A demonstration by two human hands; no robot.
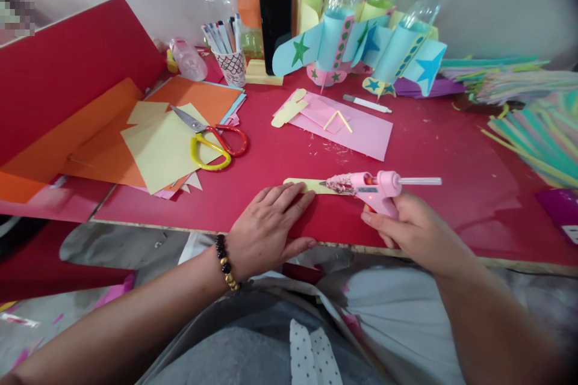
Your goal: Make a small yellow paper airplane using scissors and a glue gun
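l hand (pixel 266 228) palm down, fingers nearly straight & close together, thumb out to the side; it grips nothing, just rests its fingertips on the l end of a yellow strip (pixel 323 189). strip lies flat nr the front edge of the red table (pixel 262 132). r hand (pixel 413 225) curled round the handle of a pink glue gun (pixel 377 189), nozzle pointing l, tip over the strip; can't tell if it touches. clear glue stick (pixel 422 181) pokes out the back. beyond the strip: pink paper (pixel 372 135) w/ a bent yellow piece (pixel 346 124) on it, white pen (pixel 368 103) just behind. to the l, scissors (pixel 205 128) open a bit, on yellow paper (pixel 156 150). at the back: pen cup (pixel 231 67), phone (pixel 276 33) upright, 2 blue bottle planes (pixel 332 42).
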